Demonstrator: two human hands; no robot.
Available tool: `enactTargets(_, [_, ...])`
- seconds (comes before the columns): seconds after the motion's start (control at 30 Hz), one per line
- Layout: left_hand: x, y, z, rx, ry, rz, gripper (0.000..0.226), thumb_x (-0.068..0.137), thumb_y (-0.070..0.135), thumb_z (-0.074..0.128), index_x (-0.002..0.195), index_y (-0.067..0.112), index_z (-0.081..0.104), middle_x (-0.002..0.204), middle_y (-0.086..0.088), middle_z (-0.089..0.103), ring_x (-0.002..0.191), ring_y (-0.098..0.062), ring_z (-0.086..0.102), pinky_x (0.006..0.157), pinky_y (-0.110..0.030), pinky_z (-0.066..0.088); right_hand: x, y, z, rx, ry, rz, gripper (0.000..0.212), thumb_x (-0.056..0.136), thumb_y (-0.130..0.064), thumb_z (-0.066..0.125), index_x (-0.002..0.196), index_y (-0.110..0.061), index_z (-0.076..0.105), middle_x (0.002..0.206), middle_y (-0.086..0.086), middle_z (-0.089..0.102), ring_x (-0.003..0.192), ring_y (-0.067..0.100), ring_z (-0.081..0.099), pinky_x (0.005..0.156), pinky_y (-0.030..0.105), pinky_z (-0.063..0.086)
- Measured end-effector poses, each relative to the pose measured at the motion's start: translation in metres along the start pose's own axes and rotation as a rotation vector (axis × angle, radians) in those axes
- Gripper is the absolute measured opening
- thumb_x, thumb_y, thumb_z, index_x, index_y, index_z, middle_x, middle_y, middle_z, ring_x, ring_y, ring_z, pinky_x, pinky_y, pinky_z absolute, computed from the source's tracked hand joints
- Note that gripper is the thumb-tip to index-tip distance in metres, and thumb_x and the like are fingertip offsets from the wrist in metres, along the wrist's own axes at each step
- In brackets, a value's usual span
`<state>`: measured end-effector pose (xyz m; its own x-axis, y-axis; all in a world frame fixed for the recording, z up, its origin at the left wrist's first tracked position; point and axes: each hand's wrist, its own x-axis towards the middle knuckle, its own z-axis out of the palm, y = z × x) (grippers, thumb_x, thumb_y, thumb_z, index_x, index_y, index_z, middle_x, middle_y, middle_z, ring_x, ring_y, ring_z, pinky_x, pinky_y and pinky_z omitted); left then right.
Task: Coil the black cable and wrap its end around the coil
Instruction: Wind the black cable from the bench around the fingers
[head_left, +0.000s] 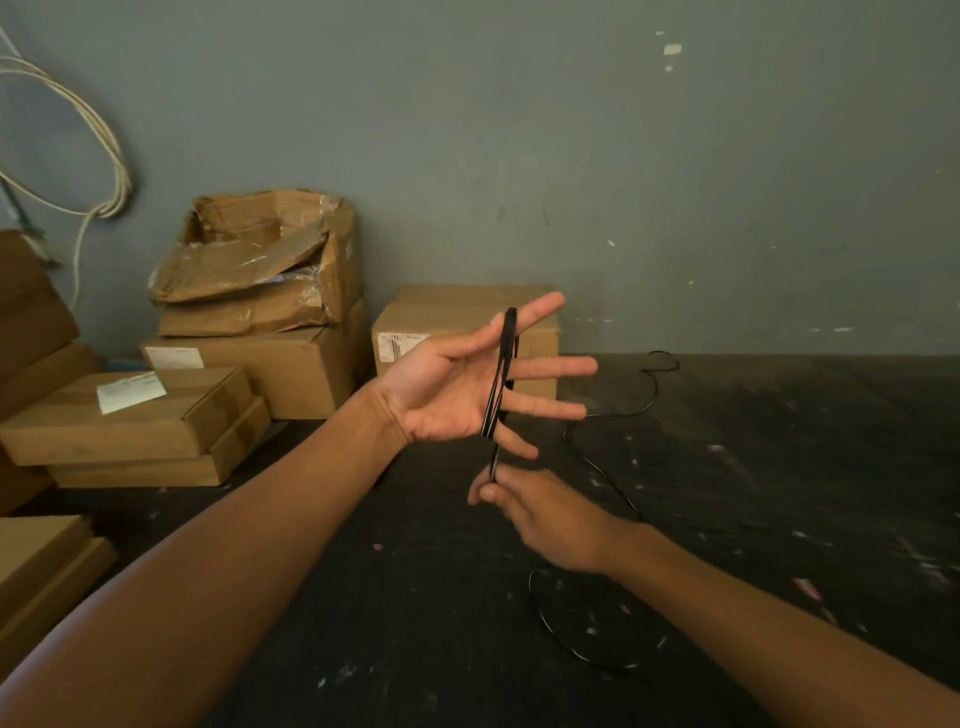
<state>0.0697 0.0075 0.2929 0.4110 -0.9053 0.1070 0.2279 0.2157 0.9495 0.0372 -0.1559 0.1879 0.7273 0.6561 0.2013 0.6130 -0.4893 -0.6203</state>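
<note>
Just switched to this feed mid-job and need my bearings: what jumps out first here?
Centre frame, the left hand is held up open with fingers spread, several turns of the black cable looped around them. Just below, the right hand pinches the strand leading down from the coil, while the loose remainder snakes across the dark floor to the right. Stacked cardboard boxes stand against the grey wall on the left.
</note>
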Motion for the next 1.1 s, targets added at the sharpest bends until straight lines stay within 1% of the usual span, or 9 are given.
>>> enactTargets(0.1, [-0.001, -0.001, -0.005, -0.015, 0.044, 0.050, 0.050, 0.099, 0.041, 0.031, 0.149, 0.045, 0.028, 0.159, -0.014, 0.028, 0.141, -0.050, 0.025, 0.094, -0.072, 0.027, -0.002, -0.017, 0.002, -0.058, -0.059, -0.006, 0.022, 0.104, -0.034, 0.035, 0.113, -0.029, 0.054, 0.074, -0.009, 0.056, 0.063, 0.004, 0.054, 0.057, 0.022, 0.040])
enactTargets(0.23, [-0.004, -0.003, -0.011, -0.048, 0.131, 0.110, 0.050, 0.099, 0.041, 0.033, 0.149, 0.046, 0.027, 0.159, -0.015, 0.029, 0.140, -0.050, 0.028, 0.093, -0.074, 0.029, -0.006, -0.037, -0.007, -0.151, -0.159, 0.017, 0.029, 0.104, -0.036, 0.034, 0.120, -0.024, 0.054, 0.106, -0.003, 0.064, 0.096, 0.012, 0.060, 0.083, 0.035, 0.048])
enactTargets(0.47, [-0.006, -0.006, -0.018, -0.090, 0.272, 0.156, 0.046, 0.103, 0.045, 0.025, 0.148, 0.045, 0.032, 0.157, -0.015, 0.035, 0.139, -0.050, 0.035, 0.099, -0.079, 0.026, -0.006, -0.072, -0.053, -0.312, -0.134, -0.050, 0.027, 0.101, -0.038, 0.041, 0.100, -0.024, 0.063, 0.099, -0.008, 0.063, 0.102, -0.001, 0.054, 0.086, 0.034, 0.047])
enactTargets(0.53, [-0.004, -0.009, -0.018, -0.093, 0.311, 0.145, 0.046, 0.101, 0.043, 0.032, 0.148, 0.043, 0.035, 0.154, -0.016, 0.040, 0.137, -0.049, 0.038, 0.106, -0.070, 0.029, -0.006, -0.081, -0.067, -0.346, -0.134, -0.061, 0.025, 0.100, -0.037, 0.044, 0.093, -0.025, 0.064, 0.092, -0.008, 0.064, 0.091, 0.002, 0.060, 0.080, 0.034, 0.050])
enactTargets(0.6, [-0.004, -0.014, -0.018, -0.061, 0.356, 0.111, 0.048, 0.099, 0.041, 0.038, 0.146, 0.041, 0.038, 0.153, -0.019, 0.041, 0.136, -0.046, 0.041, 0.108, -0.062, 0.035, -0.005, -0.088, -0.083, -0.359, -0.119, -0.071, 0.022, 0.099, -0.037, 0.047, 0.087, -0.028, 0.064, 0.080, -0.010, 0.064, 0.066, -0.002, 0.058, 0.062, 0.022, 0.045])
enactTargets(0.7, [-0.006, -0.023, -0.019, 0.010, 0.389, 0.056, 0.050, 0.096, 0.041, 0.041, 0.146, 0.039, 0.041, 0.148, -0.018, 0.047, 0.130, -0.042, 0.045, 0.106, -0.072, 0.021, 0.002, -0.095, -0.112, -0.450, -0.037, -0.064, 0.019, 0.097, -0.034, 0.053, 0.085, -0.025, 0.065, 0.068, -0.011, 0.059, 0.051, -0.002, 0.052, 0.050, 0.016, 0.032])
enactTargets(0.77, [-0.008, -0.026, -0.019, 0.041, 0.374, 0.017, 0.055, 0.095, 0.044, 0.042, 0.149, 0.038, 0.035, 0.141, -0.010, 0.056, 0.134, -0.042, 0.045, 0.104, -0.080, 0.015, 0.007, -0.096, -0.132, -0.487, 0.026, -0.052, 0.015, 0.095, -0.032, 0.057, 0.084, -0.027, 0.066, 0.067, -0.015, 0.059, 0.049, -0.001, 0.051, 0.050, 0.019, 0.033])
enactTargets(0.97, [-0.004, -0.026, -0.005, 0.015, 0.220, -0.093, 0.052, 0.097, 0.043, 0.040, 0.148, 0.043, 0.035, 0.157, -0.015, 0.036, 0.141, -0.045, 0.034, 0.105, -0.078, 0.013, 0.016, -0.083, -0.165, -0.555, 0.226, -0.044, 0.012, 0.091, -0.034, 0.063, 0.091, -0.023, 0.070, 0.078, -0.009, 0.064, 0.074, 0.014, 0.057, 0.072, 0.037, 0.049])
enactTargets(1.1, [-0.006, -0.026, 0.000, 0.018, 0.110, -0.147, 0.049, 0.098, 0.041, 0.037, 0.147, 0.044, 0.035, 0.156, -0.015, 0.037, 0.142, -0.045, 0.031, 0.106, -0.080, 0.008, 0.021, -0.068, -0.176, -0.472, 0.326, -0.105, 0.009, 0.089, -0.033, 0.065, 0.090, -0.025, 0.069, 0.075, -0.018, 0.061, 0.072, 0.001, 0.056, 0.064, 0.030, 0.040])
